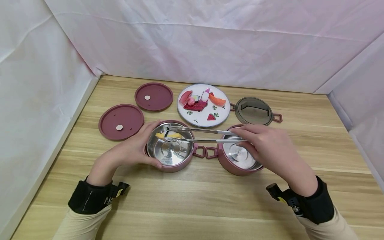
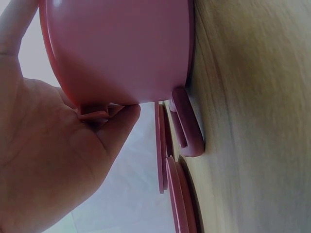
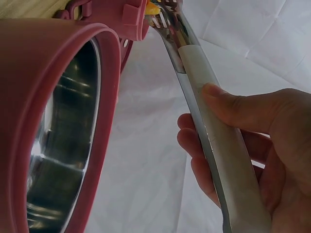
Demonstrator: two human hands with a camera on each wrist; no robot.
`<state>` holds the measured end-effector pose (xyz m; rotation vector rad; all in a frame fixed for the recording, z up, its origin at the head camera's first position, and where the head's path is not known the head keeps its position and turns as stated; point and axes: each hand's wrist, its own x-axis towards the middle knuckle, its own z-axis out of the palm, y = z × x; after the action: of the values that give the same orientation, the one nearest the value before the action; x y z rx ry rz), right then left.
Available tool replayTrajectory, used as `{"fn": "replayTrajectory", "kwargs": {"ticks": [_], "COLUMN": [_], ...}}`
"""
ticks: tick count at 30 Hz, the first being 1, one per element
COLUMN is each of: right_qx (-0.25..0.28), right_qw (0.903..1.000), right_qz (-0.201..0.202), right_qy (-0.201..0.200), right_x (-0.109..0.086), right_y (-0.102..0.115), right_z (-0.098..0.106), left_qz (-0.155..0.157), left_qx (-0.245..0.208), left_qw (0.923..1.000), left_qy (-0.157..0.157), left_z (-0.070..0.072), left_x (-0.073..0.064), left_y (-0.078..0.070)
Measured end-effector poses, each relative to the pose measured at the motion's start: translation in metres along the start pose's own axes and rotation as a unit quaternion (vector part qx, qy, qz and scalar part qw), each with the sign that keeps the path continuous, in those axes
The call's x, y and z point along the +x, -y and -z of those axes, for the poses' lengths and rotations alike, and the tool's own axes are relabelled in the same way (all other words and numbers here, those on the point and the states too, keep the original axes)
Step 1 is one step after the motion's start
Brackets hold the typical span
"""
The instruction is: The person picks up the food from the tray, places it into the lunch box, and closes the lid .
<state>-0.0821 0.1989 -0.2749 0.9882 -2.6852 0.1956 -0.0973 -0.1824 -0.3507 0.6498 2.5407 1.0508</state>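
Wood-grain table (image 1: 192,203): L hand (image 1: 132,150) grips rnd steel-lined pot (image 1: 177,167), R hand (image 1: 271,150) holds smooth pale-handled metal tongs (image 1: 207,141)

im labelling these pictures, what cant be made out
Head: part of the right pot, covered by right hand
Left wrist: inside of the left pot, hidden by its wall
Right wrist: part of right pot, cut by left edge
Head: markings on left strap, too small

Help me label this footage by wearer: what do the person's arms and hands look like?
Beige sleeves end at broad black wristbands with pale markings. Each wristband bears a small black device with a yellow patch. The left hand and right hand are bare.
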Motion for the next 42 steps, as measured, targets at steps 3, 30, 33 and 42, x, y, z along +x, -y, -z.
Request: {"fn": "replayTrajectory", "kwargs": {"ticks": [3,30,33,42], "right_qx": [-0.005,-0.008,-0.007,0.003], "right_qw": [0.9999,1.0000,1.0000,0.9999], "right_qz": [-0.001,0.004,0.001,-0.010], "right_qy": [0.009,-0.001,0.002,-0.006], "right_x": [0.002,0.011,0.011,0.011], "right_y": [0.002,0.004,0.004,-0.001], "right_z": [-0.002,-0.005,-0.003,0.000], "left_qz": [0.000,-0.007,-0.006,-0.009], "left_qx": [0.000,0.002,0.003,-0.001], "left_qw": [1.0000,1.0000,1.0000,1.0000], "left_qy": [0.000,-0.003,-0.003,-0.003], "left_z": [0.000,0.000,0.000,0.000], "left_x": [0.000,-0.001,-0.001,0.000], "left_y": [-0.001,0.001,0.001,0.001]}}
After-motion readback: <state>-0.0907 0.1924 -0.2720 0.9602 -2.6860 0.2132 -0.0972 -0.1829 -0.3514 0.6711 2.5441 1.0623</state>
